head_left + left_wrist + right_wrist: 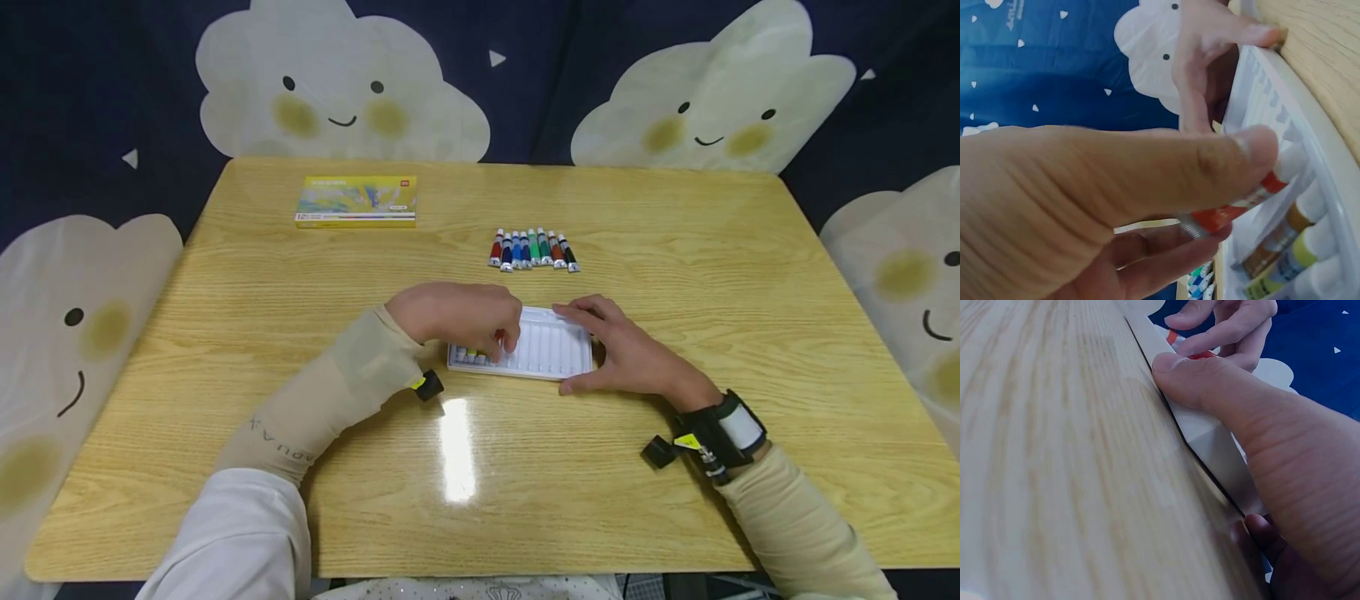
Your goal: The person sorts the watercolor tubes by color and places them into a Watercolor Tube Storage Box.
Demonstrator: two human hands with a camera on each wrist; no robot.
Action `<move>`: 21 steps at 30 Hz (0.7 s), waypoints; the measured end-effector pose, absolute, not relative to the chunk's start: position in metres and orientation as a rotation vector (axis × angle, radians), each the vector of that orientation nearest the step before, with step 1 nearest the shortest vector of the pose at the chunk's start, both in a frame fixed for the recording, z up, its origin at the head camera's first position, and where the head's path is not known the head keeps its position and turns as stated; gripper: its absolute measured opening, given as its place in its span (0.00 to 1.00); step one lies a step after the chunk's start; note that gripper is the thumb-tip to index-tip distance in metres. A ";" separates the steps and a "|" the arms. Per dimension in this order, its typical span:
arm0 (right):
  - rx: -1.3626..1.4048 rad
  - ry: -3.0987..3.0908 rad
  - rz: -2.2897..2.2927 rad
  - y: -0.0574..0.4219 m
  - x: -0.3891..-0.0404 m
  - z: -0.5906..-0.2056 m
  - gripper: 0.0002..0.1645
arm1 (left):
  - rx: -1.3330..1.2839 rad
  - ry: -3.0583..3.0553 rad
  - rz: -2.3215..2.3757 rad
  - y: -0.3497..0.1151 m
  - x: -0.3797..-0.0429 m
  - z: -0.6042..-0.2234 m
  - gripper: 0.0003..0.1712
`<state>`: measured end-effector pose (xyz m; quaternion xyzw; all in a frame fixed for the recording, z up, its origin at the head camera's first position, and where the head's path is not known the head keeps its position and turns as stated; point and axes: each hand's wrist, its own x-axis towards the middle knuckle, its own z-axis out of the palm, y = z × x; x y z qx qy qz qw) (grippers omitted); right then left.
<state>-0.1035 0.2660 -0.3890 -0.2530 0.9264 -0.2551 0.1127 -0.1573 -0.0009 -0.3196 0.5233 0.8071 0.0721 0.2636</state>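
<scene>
My left hand (465, 315) pinches a red-orange paint tube (1213, 219) between thumb and fingers, over the left part of a white plastic tray (555, 346). The tube's white cap points toward the tray's near edge. In the left wrist view, a brown-banded tube (1279, 240) and a yellow-banded tube (1285, 262) lie side by side in the tray's slots, with another pale one beside them. My right hand (626, 354) grips the tray's right end, thumb at the near edge and fingers at the far edge. The slots on the tray's right side hold nothing.
Beyond the tray, several paint tubes (532, 248) in red, blue, green and dark colours lie in a row. A yellow box (356, 202) lies at the back left of the wooden table (675, 250). A dark cloud-patterned cloth (532, 92) hangs behind.
</scene>
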 end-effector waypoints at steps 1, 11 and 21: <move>-0.742 2.718 -0.751 0.266 -0.103 -0.389 0.63 | 1.407 2.192 0.194 0.000 -0.157 -0.320 0.06; -0.770 2.727 -0.748 0.267 -0.104 -0.389 0.63 | 1.378 2.219 0.199 -0.002 -0.160 -0.320 0.07; -0.768 2.726 -0.751 0.268 -0.105 -0.390 0.63 | 1.407 2.152 0.251 -0.003 -0.162 -0.320 0.06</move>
